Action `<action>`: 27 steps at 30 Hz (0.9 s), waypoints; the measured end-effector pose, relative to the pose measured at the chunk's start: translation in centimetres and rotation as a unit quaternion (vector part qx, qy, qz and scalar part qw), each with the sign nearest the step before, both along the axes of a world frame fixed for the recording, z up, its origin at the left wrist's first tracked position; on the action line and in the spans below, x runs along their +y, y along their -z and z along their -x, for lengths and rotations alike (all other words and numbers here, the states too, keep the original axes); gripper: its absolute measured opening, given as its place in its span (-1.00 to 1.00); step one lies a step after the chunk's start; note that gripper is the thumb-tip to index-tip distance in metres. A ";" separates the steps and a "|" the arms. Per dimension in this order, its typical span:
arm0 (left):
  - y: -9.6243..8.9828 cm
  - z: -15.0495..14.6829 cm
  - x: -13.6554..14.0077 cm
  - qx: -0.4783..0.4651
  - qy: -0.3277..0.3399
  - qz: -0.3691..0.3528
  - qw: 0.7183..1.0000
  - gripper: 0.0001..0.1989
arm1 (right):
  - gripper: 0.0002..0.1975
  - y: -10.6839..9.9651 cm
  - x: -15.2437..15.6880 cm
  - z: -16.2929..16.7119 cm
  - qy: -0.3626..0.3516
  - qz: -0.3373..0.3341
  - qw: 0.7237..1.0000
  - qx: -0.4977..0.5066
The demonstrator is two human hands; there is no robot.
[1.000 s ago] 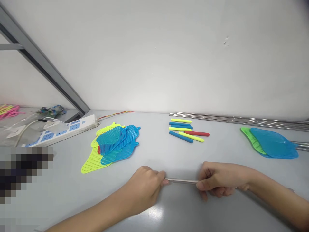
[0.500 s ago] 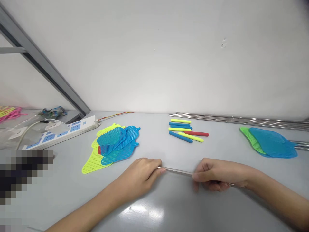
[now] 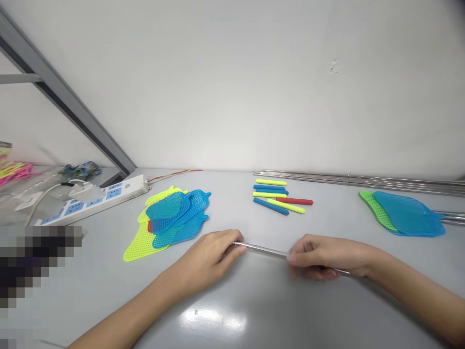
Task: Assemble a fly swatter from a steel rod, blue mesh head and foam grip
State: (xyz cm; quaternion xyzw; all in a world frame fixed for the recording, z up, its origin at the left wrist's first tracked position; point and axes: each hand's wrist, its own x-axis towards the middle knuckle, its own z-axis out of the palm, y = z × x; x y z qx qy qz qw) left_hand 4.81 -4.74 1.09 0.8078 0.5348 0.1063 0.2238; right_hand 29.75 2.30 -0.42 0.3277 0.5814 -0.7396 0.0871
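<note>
A thin metal rod [image 3: 267, 250] runs between my two hands, low over the grey table. My left hand [image 3: 218, 252] pinches its left end between thumb and fingers. Farther along, my right hand [image 3: 319, 258] is closed round the rod, which comes out again under the wrist; some of its fingertips are blurred. Left of my left hand lies a pile of blue and yellow mesh fly-swatter heads [image 3: 179, 213], with a bit of red between them. Beyond the hands several blue, yellow and red plastic handles [image 3: 271, 205] lie in a loose group.
Long metal rods [image 3: 348, 182] lie along the wall. On the right, blue and green swatter heads [image 3: 407, 213] have rods attached. A white power strip [image 3: 127, 190] with plugs and cables stands at the left, near a grey metal frame [image 3: 83, 104].
Both hands and the rod have risen slightly in the picture, away from me. The grip of each hand looks the same. The piles on the table have stayed put.
</note>
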 end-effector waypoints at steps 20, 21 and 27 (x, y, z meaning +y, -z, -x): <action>-0.3 0.5 0.5 -0.014 -0.022 -0.023 0.999 -0.74 | -0.54 -0.1 0.0 -0.1 0.030 -0.009 0.999 0.012; -0.3 0.5 0.5 -0.015 -0.023 -0.024 0.999 -0.74 | -0.54 -0.1 0.0 -0.1 0.030 -0.009 0.999 0.011; -0.5 0.8 0.7 -0.014 -0.026 -0.017 0.999 -0.75 | -0.55 -0.1 0.0 -0.1 0.035 -0.007 0.999 0.006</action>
